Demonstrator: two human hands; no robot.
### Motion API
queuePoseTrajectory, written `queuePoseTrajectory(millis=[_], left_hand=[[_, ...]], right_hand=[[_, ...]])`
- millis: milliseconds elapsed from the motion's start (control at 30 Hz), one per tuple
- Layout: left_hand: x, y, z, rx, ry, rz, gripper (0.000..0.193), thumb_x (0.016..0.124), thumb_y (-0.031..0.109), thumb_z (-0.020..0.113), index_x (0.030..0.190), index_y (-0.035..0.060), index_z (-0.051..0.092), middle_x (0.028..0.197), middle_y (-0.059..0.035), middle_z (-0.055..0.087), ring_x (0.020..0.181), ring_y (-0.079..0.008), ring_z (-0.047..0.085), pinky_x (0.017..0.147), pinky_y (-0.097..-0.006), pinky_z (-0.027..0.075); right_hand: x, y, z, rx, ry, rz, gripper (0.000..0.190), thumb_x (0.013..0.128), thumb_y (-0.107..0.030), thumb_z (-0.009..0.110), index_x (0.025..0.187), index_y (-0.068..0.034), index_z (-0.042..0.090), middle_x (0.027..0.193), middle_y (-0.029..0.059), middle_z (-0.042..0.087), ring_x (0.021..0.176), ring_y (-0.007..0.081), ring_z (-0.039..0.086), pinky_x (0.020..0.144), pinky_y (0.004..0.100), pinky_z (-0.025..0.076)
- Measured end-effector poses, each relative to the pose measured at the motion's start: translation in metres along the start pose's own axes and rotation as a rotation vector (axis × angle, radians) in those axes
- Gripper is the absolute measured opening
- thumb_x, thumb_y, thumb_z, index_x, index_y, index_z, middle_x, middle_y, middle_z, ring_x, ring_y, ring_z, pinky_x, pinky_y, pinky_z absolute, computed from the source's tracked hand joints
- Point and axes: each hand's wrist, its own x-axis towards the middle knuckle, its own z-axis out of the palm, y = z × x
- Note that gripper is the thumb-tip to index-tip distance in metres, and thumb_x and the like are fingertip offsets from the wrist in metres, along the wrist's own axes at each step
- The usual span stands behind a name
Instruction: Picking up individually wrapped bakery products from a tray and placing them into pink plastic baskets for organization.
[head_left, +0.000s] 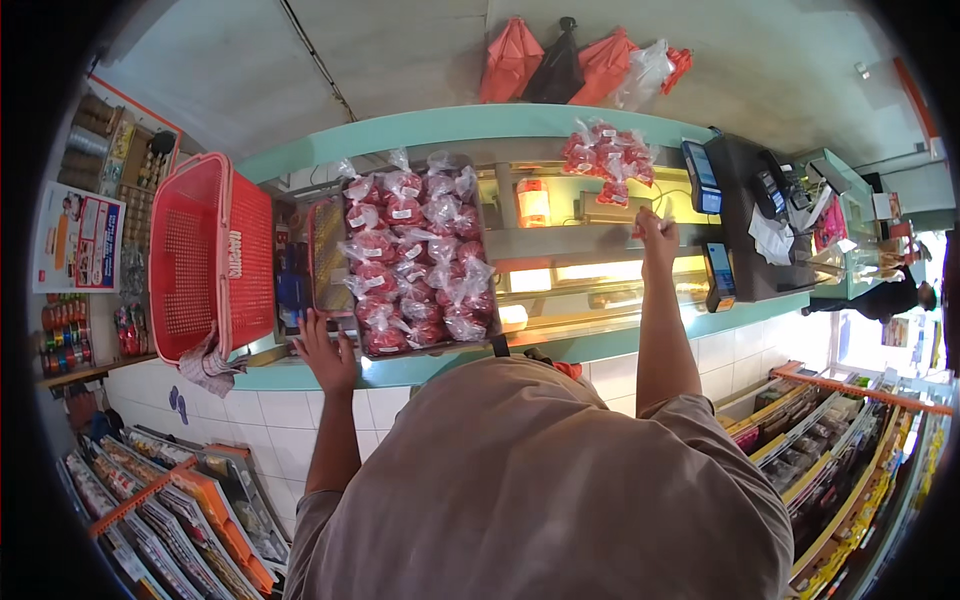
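Note:
A dark tray (491, 292) full of knotted clear plastic bags (405, 211) with red contents lies on the counter before me. Most of these bags bear small white labels. My left hand (328, 354) is just left of the tray's near corner, fingers spread and holding nothing. Over the lit glass part of the counter, my right hand (657, 231) has its fingers drawn together. Something small and pale shows at its fingertips, too small to make out. Beyond that hand sits a pile of similar red-filled bags (609, 157).
A red plastic basket (251, 262) stands at left, a checked cloth (214, 366) over its rim. Two touchscreen devices (703, 176) and a card terminal (769, 184) are at right. Goods racks (825, 442) stand behind me on both sides. Plastic bags (512, 64) hang at the far wall.

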Motion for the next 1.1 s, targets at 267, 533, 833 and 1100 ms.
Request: queuePoseTrajectory(millis=[267,533,833,1100], left_hand=[[-0.001,-0.018,0.001,0.011,-0.115,0.057,0.059,0.104,0.029,0.061,0.157,0.0047,0.052,0.177,-0.0211,0.035,0.168,-0.0448,0.022,0.128,-0.0748,0.010],[-0.003,-0.048,-0.019,-0.109,-0.223,0.261,0.067,0.104,0.038,0.065,0.160,0.0023,0.050,0.178,-0.0244,0.030,0.169,-0.0450,0.019,0.125,-0.0796,0.007],[0.002,-0.069,-0.012,-0.200,-0.282,0.439,0.065,0.102,0.039,0.070,0.154,0.0033,0.056,0.179,-0.0235,0.031,0.168,-0.0434,0.023,0.125,-0.0795,0.001],[0.005,-0.050,-0.034,-0.261,-0.260,0.386,0.058,0.101,0.032,0.070,0.147,-0.0002,0.059,0.173,-0.0221,0.042,0.166,-0.0425,0.029,0.128,-0.0787,0.003]], right_hand=[[-0.141,-0.042,0.084,0.643,-0.289,0.209,0.021,0.099,-0.008,0.063,0.119,0.000,0.063,0.098,0.0129,0.072,0.079,0.0215,0.064,0.075,0.0313,0.053],[-0.176,-0.041,0.227,0.670,-0.888,0.305,0.024,0.098,-0.007,0.063,0.121,-0.003,0.066,0.099,0.0111,0.073,0.080,0.0211,0.064,0.073,0.0301,0.050],[-0.222,-0.044,0.303,-0.427,-0.644,-0.358,0.042,0.093,-0.015,0.080,0.131,0.000,0.067,0.107,0.0095,0.075,0.083,0.0227,0.065,0.079,0.0330,0.054],[-0.224,-0.055,0.303,-0.644,-0.630,-0.550,0.039,0.090,-0.024,0.085,0.120,-0.001,0.075,0.109,0.0133,0.076,0.092,0.0302,0.070,0.086,0.0413,0.058]])
